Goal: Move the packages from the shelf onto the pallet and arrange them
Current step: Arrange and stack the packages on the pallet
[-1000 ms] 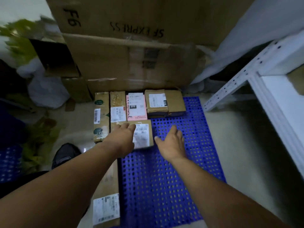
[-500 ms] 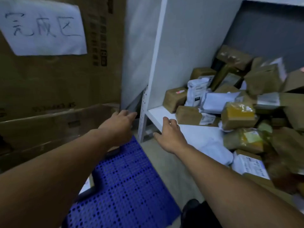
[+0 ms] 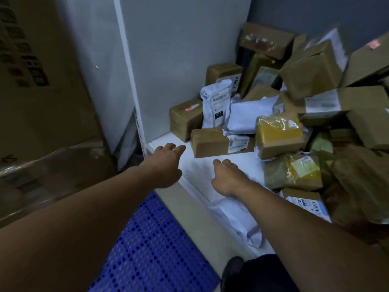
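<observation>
- On the white shelf [image 3: 197, 171], at the near-left edge of a loose heap of packages [image 3: 311, 68], a long box [image 3: 210, 144] lies flat with its label end to the right. A white mailer [image 3: 216, 104] leans just behind it.
- Its long axis runs left to right, across the line of reach, so its long front face is turned to both hands.
- Left hand [image 3: 166, 163] hovers over the shelf's front-left corner with fingers out straight and a little spread. The tips are just short of the box's left end, and it holds nothing.
- Right hand [image 3: 226, 178] hangs over bare shelf just in front of the box's middle, seen from the back, fingers loosely bent down. It too is empty (no contact with the box that I can make out).
- Both are about equally near. My judgement is that a two-handed take, one hand at each end, suits that axis best.
- Both forearms reach forward, nearly parallel. The blue pallet [image 3: 151, 249], where the box must go, lies on the floor to the left.
</observation>
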